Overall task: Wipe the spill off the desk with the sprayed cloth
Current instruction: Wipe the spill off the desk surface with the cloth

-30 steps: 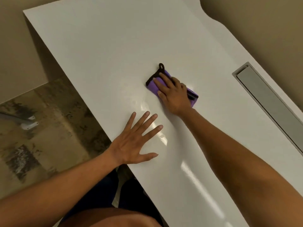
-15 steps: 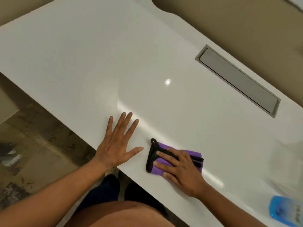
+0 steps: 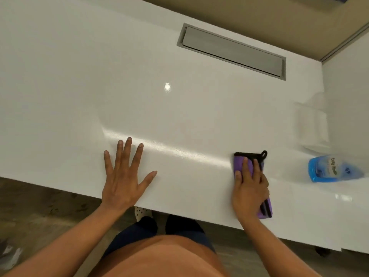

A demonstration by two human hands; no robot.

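Note:
A purple cloth with black trim and a hanging loop lies flat on the white desk near its front edge, right of centre. My right hand presses down on the cloth with fingers extended, covering its middle. My left hand rests flat on the desk farther left, fingers spread, holding nothing. A glossy streak of reflected light runs across the desk between the two hands. No distinct spill is visible.
A blue spray bottle lies on its side at the right of the cloth. A clear plastic container stands behind it. A grey cable tray lid is set into the desk's back. Floor and my legs lie below the front edge.
My right hand has slid the cloth from the desk's middle toward the front edge and then rightward, close to the spray bottle. The view swung right. The left hand stayed flat.

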